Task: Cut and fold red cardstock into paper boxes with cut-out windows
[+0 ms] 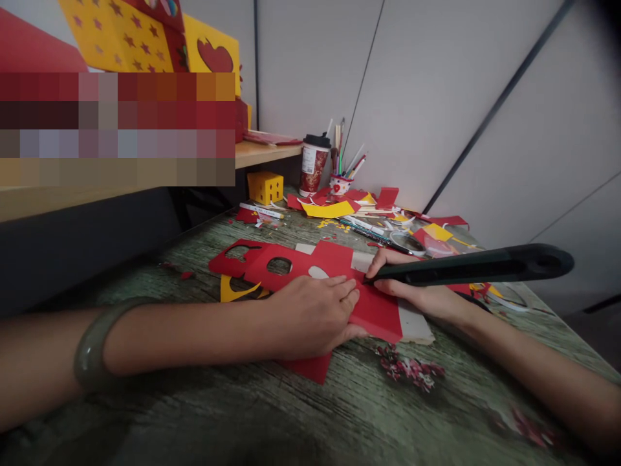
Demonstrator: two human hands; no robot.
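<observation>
My left hand [317, 310] lies flat on a red cross-shaped piece of paper [376, 310], its fingers stretched out and pressing on it. The paper has several cut-out shapes along its left arm and middle. In my right hand [402, 285] is a black utility knife [466, 266], its handle pointing right. The knife's front end meets the red paper just right of my left fingertips; the blade is too small to make out. Under the paper lies a pale pad [417, 327]. A yellow paper scrap [237, 290] peeks out below the left arm of the paper.
Red and yellow paper scraps [330, 208], pens [378, 233] and a tape roll [407, 243] litter the back of the table. Behind stand a paper coffee cup [313, 168], a pen cup [341, 186] and a small yellow box [265, 188]. A wooden shelf [272, 151] juts in at left.
</observation>
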